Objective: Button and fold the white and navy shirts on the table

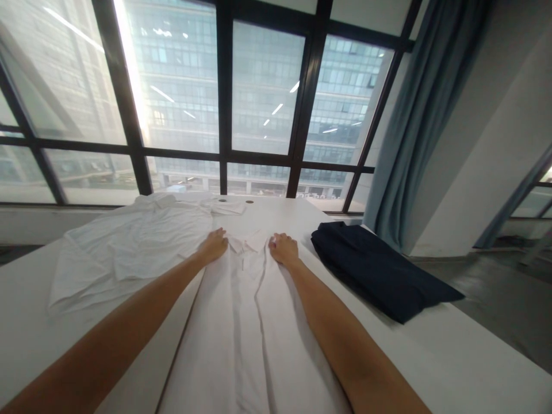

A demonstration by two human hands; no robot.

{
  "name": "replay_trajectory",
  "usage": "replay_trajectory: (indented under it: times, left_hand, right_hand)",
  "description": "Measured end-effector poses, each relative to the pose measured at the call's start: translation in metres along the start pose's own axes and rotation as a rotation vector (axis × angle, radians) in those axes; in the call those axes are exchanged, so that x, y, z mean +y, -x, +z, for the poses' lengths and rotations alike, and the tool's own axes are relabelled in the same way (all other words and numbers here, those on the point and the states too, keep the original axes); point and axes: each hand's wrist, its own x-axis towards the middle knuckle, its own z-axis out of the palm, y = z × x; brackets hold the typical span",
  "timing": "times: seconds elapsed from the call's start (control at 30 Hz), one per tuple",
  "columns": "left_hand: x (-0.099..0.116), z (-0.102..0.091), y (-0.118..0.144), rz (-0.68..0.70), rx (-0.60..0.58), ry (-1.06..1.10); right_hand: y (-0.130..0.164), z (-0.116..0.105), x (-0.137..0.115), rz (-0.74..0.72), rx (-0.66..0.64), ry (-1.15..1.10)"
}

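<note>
A white shirt (250, 322) lies lengthwise on the white table (435, 356), its collar at the far end. My left hand (213, 244) rests on the shirt's left shoulder beside the collar, fingers curled on the cloth. On the right shoulder, my right hand (283, 248) presses the fabric next to the collar. Both arms stretch out over the shirt.
A second white garment (129, 244) is spread at the left of the table. A folded dark navy garment (379, 267) lies at the right. Large windows (263, 92) stand behind the table, with a blue curtain (418, 121) at the right.
</note>
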Motion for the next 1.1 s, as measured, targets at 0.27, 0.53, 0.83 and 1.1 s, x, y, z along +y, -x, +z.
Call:
replay_trajectory:
  times: [0.27, 0.53, 0.83, 1.1]
  left_hand:
    - [0.018, -0.002, 0.016, 0.138, -0.291, -0.047]
    - [0.007, 0.007, -0.006, 0.177, -0.216, 0.022]
    - [-0.016, 0.010, -0.054, 0.149, -0.101, 0.023]
    - [-0.039, -0.016, -0.083, 0.276, -0.166, 0.167]
  right_hand:
    - [-0.001, 0.001, -0.012, -0.238, -0.257, 0.007]
    - [-0.039, -0.006, -0.021, -0.215, -0.267, 0.016]
    - [-0.088, 0.003, -0.009, -0.237, -0.257, -0.058]
    - [-0.099, -0.027, 0.000, -0.306, -0.206, -0.002]
